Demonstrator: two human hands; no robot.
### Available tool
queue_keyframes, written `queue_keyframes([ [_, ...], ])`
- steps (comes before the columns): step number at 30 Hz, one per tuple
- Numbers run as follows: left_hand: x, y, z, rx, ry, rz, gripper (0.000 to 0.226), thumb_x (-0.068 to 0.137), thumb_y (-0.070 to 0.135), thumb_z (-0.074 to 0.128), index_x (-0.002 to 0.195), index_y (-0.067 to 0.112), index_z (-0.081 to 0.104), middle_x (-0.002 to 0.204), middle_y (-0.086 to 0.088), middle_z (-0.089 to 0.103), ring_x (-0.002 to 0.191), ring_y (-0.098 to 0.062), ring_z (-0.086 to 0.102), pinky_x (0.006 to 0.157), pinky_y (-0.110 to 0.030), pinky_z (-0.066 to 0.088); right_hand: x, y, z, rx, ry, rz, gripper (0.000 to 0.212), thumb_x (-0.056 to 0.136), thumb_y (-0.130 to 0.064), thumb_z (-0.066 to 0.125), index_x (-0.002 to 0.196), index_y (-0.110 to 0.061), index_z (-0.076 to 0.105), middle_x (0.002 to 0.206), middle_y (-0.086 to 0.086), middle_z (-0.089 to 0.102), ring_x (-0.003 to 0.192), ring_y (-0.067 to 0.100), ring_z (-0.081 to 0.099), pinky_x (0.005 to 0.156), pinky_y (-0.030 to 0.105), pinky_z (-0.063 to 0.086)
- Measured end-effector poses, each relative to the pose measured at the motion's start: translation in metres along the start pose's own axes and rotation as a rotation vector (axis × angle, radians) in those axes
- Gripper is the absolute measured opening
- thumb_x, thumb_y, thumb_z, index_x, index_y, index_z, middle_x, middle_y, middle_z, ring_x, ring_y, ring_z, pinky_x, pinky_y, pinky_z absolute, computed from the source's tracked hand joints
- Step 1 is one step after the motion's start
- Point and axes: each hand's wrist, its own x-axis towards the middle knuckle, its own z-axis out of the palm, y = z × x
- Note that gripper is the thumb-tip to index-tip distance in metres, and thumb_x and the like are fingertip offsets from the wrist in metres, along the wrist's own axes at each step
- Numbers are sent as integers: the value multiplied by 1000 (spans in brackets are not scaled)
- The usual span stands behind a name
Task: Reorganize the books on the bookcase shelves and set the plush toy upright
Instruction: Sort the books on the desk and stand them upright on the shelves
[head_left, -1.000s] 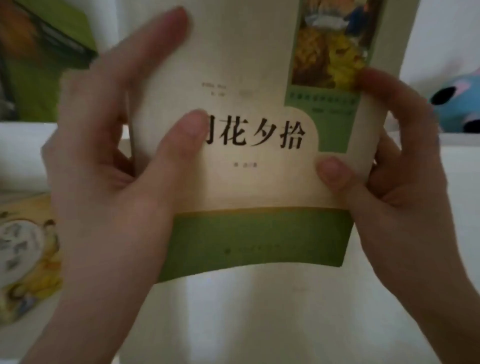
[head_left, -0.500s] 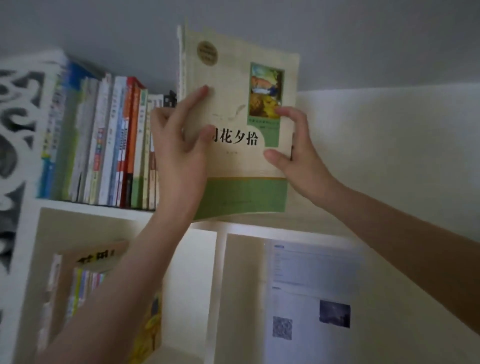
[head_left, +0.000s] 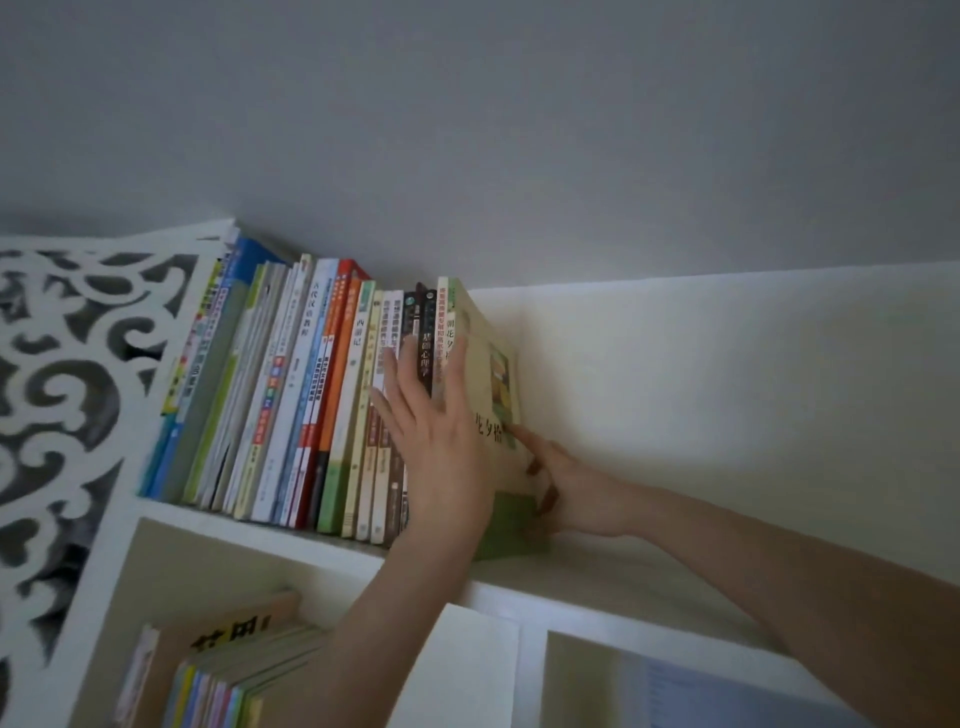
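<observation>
**Top shelf, white bookcase.** The shelf runs left to right, with a white back panel behind it and a grey wall above.

1. Row of books: stands spine-out at the left half of the shelf and leans slightly right. Spines are blue, white, red, orange, green, cream and dark.
2. Cream-and-green book: stands upright at the right end of the row, touching its neighbour. Its front cover faces right and its green band sits at the foot, on the shelf board.
3. Left hand: lies flat against the spines at the row's right end. Its fingers are straight and spread apart, reaching from the dark spines across to the cream-and-green book's spine.
4. Right hand: is against the same book's cover from the right. The index finger lies straight on the cover and the other fingers are bent, tips at the lower cover. The thumb is hidden, so whether the hand grips cannot be told.

**Surroundings.**
- Fretwork side panel: white scroll cut-outs, at the far left.
- Lower-left compartment: a brown book leans over a slanted stack of thin pastel books.
- Lower-right compartment: holds a pale printed sheet, too blurred to read.
</observation>
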Motion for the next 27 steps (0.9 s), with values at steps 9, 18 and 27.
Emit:
queue_keyframes([
  [9, 5, -9, 1, 200, -180, 6, 89, 93, 18, 48, 146, 15, -24, 154, -15, -26, 142, -30, -22, 118, -51, 0, -7, 4, 3, 324, 48, 29, 105, 80, 2, 71, 151, -20, -3, 118, -1, 34, 108, 16, 40, 58, 0, 42],
  [18, -21, 16, -19, 58, -150, 235, 64, 90, 9, 51, 148, 18, 24, 158, -9, 12, 146, -24, -5, 118, -38, -2, -19, -4, 0, 372, 15, 149, 109, 81, -13, 73, 149, -31, -10, 130, -1, 44, 117, 24, 49, 78, 26, 51],
  [27, -69, 90, -55, -621, -443, 53, 27, 94, 16, 52, 110, 32, 67, 104, 23, 65, 97, 6, 58, 82, -3, 42, -106, -2, -42, 245, 201, 277, 87, 82, -18, 72, 148, -22, 17, 136, 6, 43, 102, 23, 61, 84, 37, 52],
])
